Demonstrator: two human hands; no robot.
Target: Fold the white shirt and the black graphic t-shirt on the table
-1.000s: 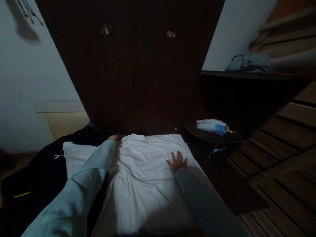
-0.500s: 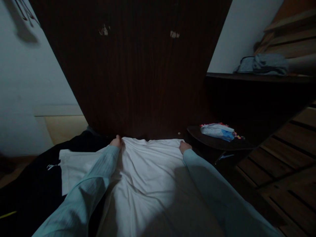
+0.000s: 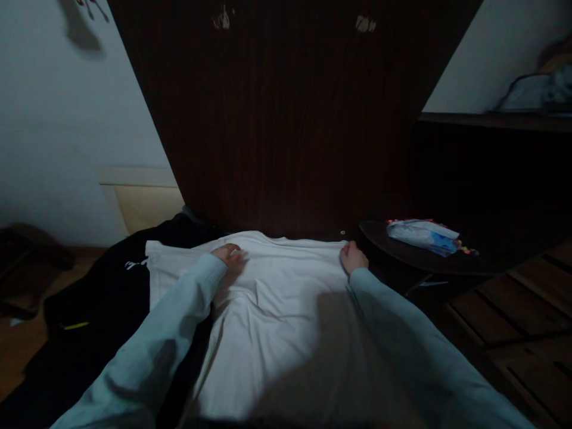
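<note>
A white garment (image 3: pixel 277 298) lies spread flat in front of me, its far edge against a dark wooden panel (image 3: pixel 290 119). My left hand (image 3: pixel 229 254) rests on the garment's far left part, fingers curled down onto the cloth. My right hand (image 3: pixel 353 257) is closed on the garment's far right corner. Both arms wear pale blue sleeves. The light is dim.
A black garment (image 3: pixel 102 298) with a small white logo lies to the left, partly under the white one. On the right, a dark round stand (image 3: pixel 411 253) carries a white and blue packet (image 3: pixel 422 233). Wooden slats (image 3: pixel 518 310) run along the right. Folded grey cloth (image 3: pixel 536 92) sits on a shelf.
My right hand moved from lying flat on the cloth up to its far right corner and closed there. My left hand stayed near the far left edge. The view shifted to the left.
</note>
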